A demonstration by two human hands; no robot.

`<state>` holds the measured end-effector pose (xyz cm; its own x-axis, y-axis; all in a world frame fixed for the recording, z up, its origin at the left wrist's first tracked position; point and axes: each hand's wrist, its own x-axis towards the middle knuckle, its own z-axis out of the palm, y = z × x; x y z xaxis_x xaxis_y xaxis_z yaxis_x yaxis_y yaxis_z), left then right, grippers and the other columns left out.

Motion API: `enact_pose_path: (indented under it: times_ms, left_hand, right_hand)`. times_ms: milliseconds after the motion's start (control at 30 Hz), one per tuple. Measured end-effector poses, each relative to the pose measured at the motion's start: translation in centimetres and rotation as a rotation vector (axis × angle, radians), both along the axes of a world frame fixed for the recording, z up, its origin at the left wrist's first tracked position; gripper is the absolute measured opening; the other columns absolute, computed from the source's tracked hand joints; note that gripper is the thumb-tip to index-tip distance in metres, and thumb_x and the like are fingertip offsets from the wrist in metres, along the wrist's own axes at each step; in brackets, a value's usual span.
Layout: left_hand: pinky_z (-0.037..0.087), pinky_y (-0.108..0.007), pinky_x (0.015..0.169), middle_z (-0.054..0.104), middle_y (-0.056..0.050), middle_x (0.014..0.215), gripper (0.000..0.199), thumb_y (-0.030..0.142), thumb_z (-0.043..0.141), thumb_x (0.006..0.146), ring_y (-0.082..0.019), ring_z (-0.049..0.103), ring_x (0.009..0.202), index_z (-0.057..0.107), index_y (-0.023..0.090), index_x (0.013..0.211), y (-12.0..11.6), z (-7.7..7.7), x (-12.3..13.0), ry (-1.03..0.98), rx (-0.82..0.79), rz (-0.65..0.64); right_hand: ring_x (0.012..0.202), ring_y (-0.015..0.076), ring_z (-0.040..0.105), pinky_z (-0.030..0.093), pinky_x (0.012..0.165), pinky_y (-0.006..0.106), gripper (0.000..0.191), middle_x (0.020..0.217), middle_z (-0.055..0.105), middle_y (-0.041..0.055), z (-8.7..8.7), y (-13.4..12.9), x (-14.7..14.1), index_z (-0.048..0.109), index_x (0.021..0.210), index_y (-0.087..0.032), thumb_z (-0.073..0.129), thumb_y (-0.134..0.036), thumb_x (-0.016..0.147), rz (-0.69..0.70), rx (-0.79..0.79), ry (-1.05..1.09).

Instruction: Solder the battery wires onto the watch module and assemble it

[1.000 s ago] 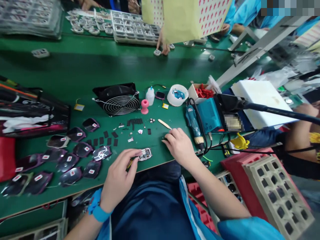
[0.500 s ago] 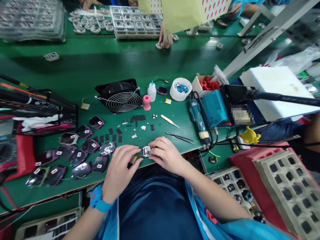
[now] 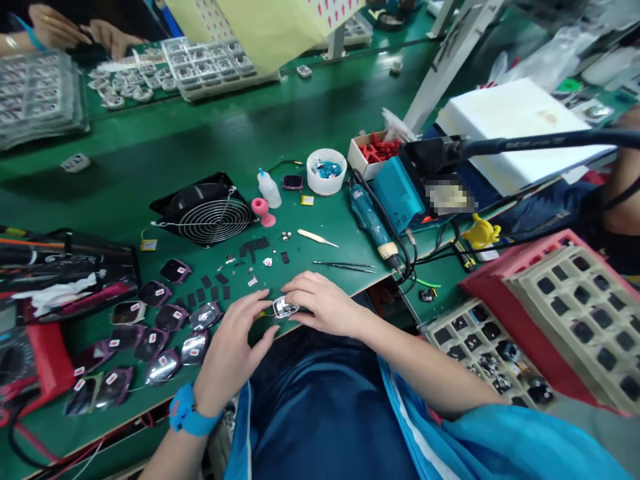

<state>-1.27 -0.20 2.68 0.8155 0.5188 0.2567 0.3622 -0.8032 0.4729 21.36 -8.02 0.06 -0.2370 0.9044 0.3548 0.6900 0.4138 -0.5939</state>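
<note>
My right hand [image 3: 320, 303] grips a small watch case [image 3: 285, 307] by its right side, near the table's front edge. The case has a light frame and silvery parts inside. My left hand [image 3: 235, 347] is just left of it, thumb and fingers apart. A bit of yellow, perhaps a battery, shows by its fingertips, mostly hidden. Beyond the hands lie tweezers [image 3: 345, 267], a pale-handled pointed tool [image 3: 317, 238] and several black pads [image 3: 255, 247]. Several dark watch faces [image 3: 171, 317], many with red-and-white stickers, lie left of my left hand.
A fan [image 3: 203, 210], a bottle [image 3: 269, 189], a pink stand [image 3: 263, 211] and a white tub [image 3: 327, 172] stand farther back. An electric screwdriver [image 3: 370, 220] lies right, beside a teal box [image 3: 399, 195]. Foam trays [image 3: 590, 313] are at right. Another person's hands [image 3: 83, 33] work at far left.
The view has turned, so the table items sit further left. My left thumb and fingers have spread wider apart. My right hand still grips the watch case.
</note>
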Motion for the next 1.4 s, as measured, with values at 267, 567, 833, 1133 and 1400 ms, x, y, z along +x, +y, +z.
enact_pose_path:
  times_ms: [267,567,833,1133,1400]
  left_hand:
    - [0.055,-0.039,0.105,0.073,-0.006,0.12,0.023,0.025,0.065,0.103,-0.024,0.068,0.116,0.066,0.023,0.126,-1.3,-1.3,2.5,-0.16,-0.069,-0.004]
    - [0.065,-0.029,0.087,0.078,-0.009,0.111,0.035,0.041,0.084,0.089,-0.024,0.076,0.099,0.077,0.022,0.118,-7.2,-0.1,3.8,-0.733,-1.662,0.301]
    - [0.066,-0.029,0.086,0.078,-0.006,0.1,0.024,0.034,0.077,0.096,-0.024,0.077,0.094,0.08,0.02,0.115,-8.2,-0.9,3.0,-0.749,-2.003,0.053]
    - [0.061,-0.027,0.098,0.079,-0.006,0.112,0.031,0.031,0.082,0.092,-0.023,0.075,0.111,0.077,0.025,0.122,-9.1,-2.7,1.5,-0.739,-2.077,-0.095]
    - [0.061,-0.024,0.092,0.079,-0.007,0.104,0.037,0.03,0.086,0.088,-0.021,0.076,0.103,0.077,0.024,0.124,-9.6,-2.9,1.7,-0.746,-2.114,-0.052]
  right_hand:
    - [0.116,0.0262,0.063,0.056,0.101,0.044,0.013,0.118,0.072,0.0149,-0.4,-2.2,0.3,0.063,0.111,-0.017,0.066,-0.025,0.102,-0.08,0.088,0.144]
    - [0.119,0.0232,0.067,0.06,0.1,0.039,0.036,0.132,0.068,0.0177,2.2,-5.5,-1.3,0.058,0.134,-0.018,0.067,-0.031,0.102,-0.169,0.162,0.381]
    - [0.105,0.0231,0.07,0.061,0.09,0.037,0.035,0.115,0.073,0.0137,2.4,-6.2,-1.2,0.06,0.129,-0.015,0.07,-0.033,0.1,-0.059,0.115,0.343]
    - [0.11,0.0212,0.071,0.059,0.098,0.036,0.037,0.117,0.075,0.0141,2.3,-6.8,-1.0,0.063,0.128,-0.015,0.071,-0.038,0.1,0.087,0.025,0.431]
    - [0.113,0.0211,0.07,0.058,0.1,0.037,0.038,0.122,0.074,0.0128,2.7,-7.4,-0.8,0.063,0.132,-0.019,0.073,-0.034,0.099,0.094,-0.087,0.433]
